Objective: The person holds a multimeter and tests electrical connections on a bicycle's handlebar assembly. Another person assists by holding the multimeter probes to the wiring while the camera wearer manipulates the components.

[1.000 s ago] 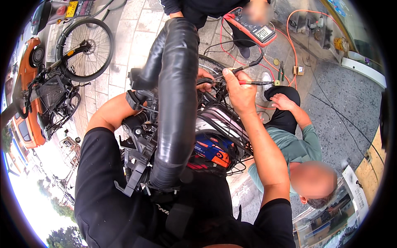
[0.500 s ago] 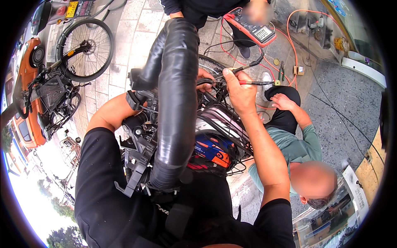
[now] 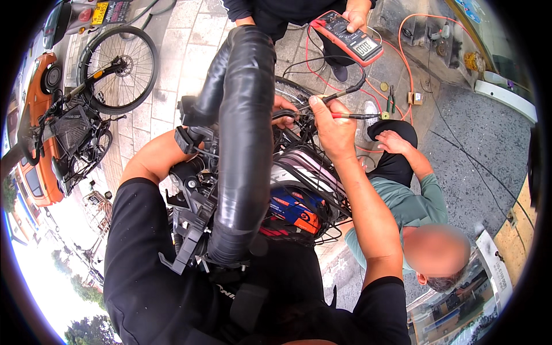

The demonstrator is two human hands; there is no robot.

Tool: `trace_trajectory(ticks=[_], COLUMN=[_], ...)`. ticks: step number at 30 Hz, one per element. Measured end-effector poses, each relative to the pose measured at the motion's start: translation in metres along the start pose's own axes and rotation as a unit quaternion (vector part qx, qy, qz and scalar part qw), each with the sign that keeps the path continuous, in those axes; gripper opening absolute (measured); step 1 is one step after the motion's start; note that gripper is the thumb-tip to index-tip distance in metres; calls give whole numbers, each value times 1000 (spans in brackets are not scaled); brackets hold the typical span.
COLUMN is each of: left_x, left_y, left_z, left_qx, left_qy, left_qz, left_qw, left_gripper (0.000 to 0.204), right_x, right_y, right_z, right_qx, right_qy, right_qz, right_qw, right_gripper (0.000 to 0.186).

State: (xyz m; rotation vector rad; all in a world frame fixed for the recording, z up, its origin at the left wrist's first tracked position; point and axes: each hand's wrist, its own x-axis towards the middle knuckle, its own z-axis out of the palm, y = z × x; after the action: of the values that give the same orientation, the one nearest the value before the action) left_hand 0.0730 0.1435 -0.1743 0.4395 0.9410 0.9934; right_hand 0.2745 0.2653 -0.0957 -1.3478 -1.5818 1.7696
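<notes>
My right hand is closed around test probes: one with a red grip, another dark on a black lead, their tips by the bicycle wheel hub. My left hand, mostly hidden behind a thick black wrapped tube, has its fingers closed on a dark piece I cannot make out, beside the probe tips. Below my hands is a bicycle rack with a blue-and-orange item. At the top, another person's hand holds a red-and-black multimeter.
A person in green crouches at my right, hand on knee. Pliers, a small box and orange cable lie on the pavement near a doorstep. At left are bicycles and an orange car.
</notes>
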Motion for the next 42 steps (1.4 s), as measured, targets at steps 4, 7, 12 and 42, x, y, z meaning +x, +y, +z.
trace_trajectory(ticks=[4, 7, 12, 42], left_x=[-4, -2, -1, -2], left_y=[9, 4, 3, 24], left_z=[9, 6, 6, 14], left_qx=[69, 50, 48, 149], left_qy=[-6, -12, -22, -10], left_qz=[50, 48, 56, 25], left_qw=[996, 998, 997, 988], left_gripper=[23, 23, 24, 18], right_x=[0, -1, -1, -2], right_y=[1, -1, -4, -5], right_z=[0, 0, 1, 0], right_qx=[-1, 4, 11, 17], right_qy=[-3, -4, -2, 15], right_qz=[-1, 2, 12, 11], right_qw=[1000, 1000, 1000, 1000], right_gripper=[19, 19, 18, 18])
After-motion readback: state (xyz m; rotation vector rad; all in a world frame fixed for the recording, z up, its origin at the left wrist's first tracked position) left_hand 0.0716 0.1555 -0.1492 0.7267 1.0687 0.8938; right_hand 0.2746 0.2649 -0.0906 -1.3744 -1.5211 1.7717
